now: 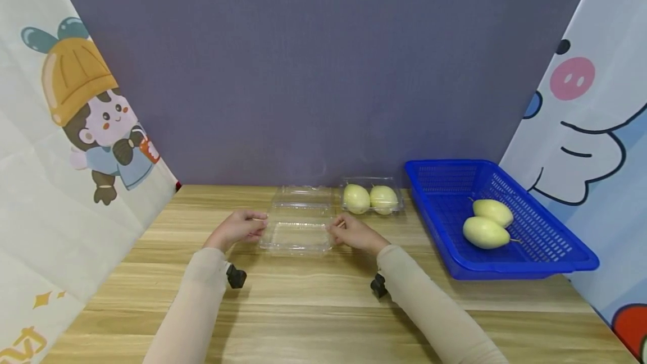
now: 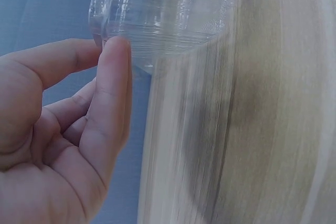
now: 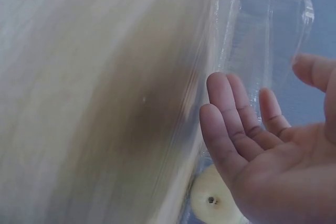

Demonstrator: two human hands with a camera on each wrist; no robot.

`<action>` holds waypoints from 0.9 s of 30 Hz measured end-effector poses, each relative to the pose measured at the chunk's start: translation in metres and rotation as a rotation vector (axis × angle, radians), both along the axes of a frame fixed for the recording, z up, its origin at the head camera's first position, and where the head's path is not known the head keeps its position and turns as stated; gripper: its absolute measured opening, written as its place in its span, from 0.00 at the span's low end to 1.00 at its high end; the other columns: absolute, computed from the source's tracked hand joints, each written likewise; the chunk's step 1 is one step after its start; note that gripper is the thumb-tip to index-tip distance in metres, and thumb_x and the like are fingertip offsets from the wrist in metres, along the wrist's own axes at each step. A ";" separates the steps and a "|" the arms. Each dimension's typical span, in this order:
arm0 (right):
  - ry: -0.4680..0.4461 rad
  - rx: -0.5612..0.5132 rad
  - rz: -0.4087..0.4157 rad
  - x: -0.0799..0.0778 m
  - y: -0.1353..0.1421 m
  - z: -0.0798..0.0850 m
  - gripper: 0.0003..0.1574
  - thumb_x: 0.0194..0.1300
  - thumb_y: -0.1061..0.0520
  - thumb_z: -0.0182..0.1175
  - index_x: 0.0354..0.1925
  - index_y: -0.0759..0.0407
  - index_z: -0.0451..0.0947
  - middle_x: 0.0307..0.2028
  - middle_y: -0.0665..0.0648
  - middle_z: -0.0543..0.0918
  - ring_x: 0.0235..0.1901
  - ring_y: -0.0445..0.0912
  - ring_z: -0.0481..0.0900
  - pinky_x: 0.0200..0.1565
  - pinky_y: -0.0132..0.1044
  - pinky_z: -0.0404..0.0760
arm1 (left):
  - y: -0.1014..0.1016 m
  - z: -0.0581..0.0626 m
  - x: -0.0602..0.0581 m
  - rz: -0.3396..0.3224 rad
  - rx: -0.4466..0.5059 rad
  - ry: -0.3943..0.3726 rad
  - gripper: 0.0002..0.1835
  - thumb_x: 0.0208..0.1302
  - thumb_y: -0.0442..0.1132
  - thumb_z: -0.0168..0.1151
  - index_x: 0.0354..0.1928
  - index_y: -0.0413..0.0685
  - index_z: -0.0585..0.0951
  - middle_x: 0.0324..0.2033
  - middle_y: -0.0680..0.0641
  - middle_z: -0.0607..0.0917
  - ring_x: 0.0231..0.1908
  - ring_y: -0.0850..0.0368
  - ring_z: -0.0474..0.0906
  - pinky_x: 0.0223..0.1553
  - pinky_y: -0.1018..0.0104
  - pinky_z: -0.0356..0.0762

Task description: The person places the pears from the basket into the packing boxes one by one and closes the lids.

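On the table, left to right: open clamshell, second clamshell containing pears, basket holding two pears.

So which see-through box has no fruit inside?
The see-through box between the left hand and right hand; the other box, near the blue basket, holds two yellow fruits.

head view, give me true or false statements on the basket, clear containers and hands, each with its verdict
The blue basket holds two pale yellow fruits. True.
The open clear container lies between the left hand and the right hand. True.
The basket stands left of that container. False: it stands right of it.
The other clear container holds three fruits. False: it holds two.
The left hand grips a fruit. False: it pinches the open clear container's edge.
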State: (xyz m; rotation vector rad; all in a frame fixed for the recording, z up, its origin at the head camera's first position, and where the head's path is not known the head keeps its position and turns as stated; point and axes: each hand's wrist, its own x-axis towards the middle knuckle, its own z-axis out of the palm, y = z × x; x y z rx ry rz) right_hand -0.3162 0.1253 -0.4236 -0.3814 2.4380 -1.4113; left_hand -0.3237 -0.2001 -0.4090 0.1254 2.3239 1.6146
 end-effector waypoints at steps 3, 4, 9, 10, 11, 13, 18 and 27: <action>0.018 0.024 0.006 0.001 0.001 0.001 0.21 0.76 0.46 0.54 0.53 0.62 0.71 0.41 0.59 0.82 0.40 0.51 0.83 0.45 0.45 0.82 | 0.000 0.000 0.001 -0.001 -0.002 -0.003 0.25 0.75 0.34 0.55 0.67 0.24 0.67 0.48 0.31 0.81 0.43 0.49 0.81 0.41 0.67 0.85; 0.026 0.034 0.008 0.002 0.002 0.001 0.22 0.76 0.45 0.54 0.54 0.61 0.71 0.40 0.59 0.82 0.40 0.50 0.83 0.43 0.44 0.82 | 0.000 0.000 0.001 0.000 -0.003 -0.003 0.25 0.75 0.34 0.55 0.67 0.24 0.67 0.48 0.31 0.81 0.43 0.48 0.81 0.41 0.67 0.85; 0.075 0.105 0.034 0.004 0.008 0.006 0.31 0.73 0.37 0.55 0.58 0.59 0.71 0.39 0.58 0.82 0.37 0.51 0.81 0.37 0.43 0.81 | 0.000 -0.002 0.000 0.005 -0.013 0.006 0.25 0.75 0.35 0.56 0.66 0.24 0.68 0.46 0.33 0.82 0.41 0.50 0.82 0.39 0.68 0.85; 0.084 0.118 0.042 0.005 0.009 0.009 0.32 0.73 0.36 0.55 0.59 0.59 0.71 0.39 0.59 0.82 0.37 0.51 0.81 0.37 0.43 0.81 | 0.000 -0.002 0.000 0.003 -0.016 0.010 0.25 0.75 0.35 0.56 0.66 0.24 0.68 0.45 0.33 0.82 0.40 0.51 0.82 0.39 0.69 0.85; 0.091 0.129 0.049 0.006 0.010 0.011 0.33 0.73 0.36 0.55 0.60 0.60 0.70 0.39 0.59 0.82 0.37 0.52 0.81 0.37 0.43 0.81 | 0.000 -0.003 0.000 0.007 -0.016 0.011 0.25 0.75 0.34 0.56 0.66 0.24 0.68 0.44 0.34 0.83 0.40 0.52 0.81 0.39 0.69 0.85; 0.109 0.154 0.059 0.006 0.012 0.016 0.32 0.73 0.38 0.56 0.61 0.60 0.70 0.40 0.59 0.82 0.37 0.52 0.81 0.38 0.43 0.82 | -0.001 -0.004 -0.001 0.012 -0.019 0.011 0.24 0.74 0.34 0.56 0.66 0.25 0.69 0.42 0.34 0.83 0.38 0.54 0.81 0.38 0.70 0.85; 0.185 0.223 0.051 0.007 0.016 0.028 0.23 0.74 0.48 0.56 0.60 0.59 0.72 0.43 0.57 0.82 0.40 0.49 0.81 0.43 0.45 0.83 | -0.001 -0.004 -0.001 0.017 -0.028 0.010 0.24 0.75 0.34 0.56 0.66 0.25 0.69 0.41 0.34 0.83 0.38 0.53 0.81 0.38 0.68 0.85; 0.229 0.263 0.077 0.008 0.029 0.046 0.21 0.74 0.51 0.57 0.58 0.61 0.74 0.45 0.56 0.83 0.47 0.49 0.80 0.47 0.46 0.83 | 0.004 0.003 0.003 0.012 -0.045 0.017 0.24 0.75 0.35 0.55 0.66 0.25 0.68 0.43 0.34 0.83 0.40 0.51 0.82 0.39 0.68 0.85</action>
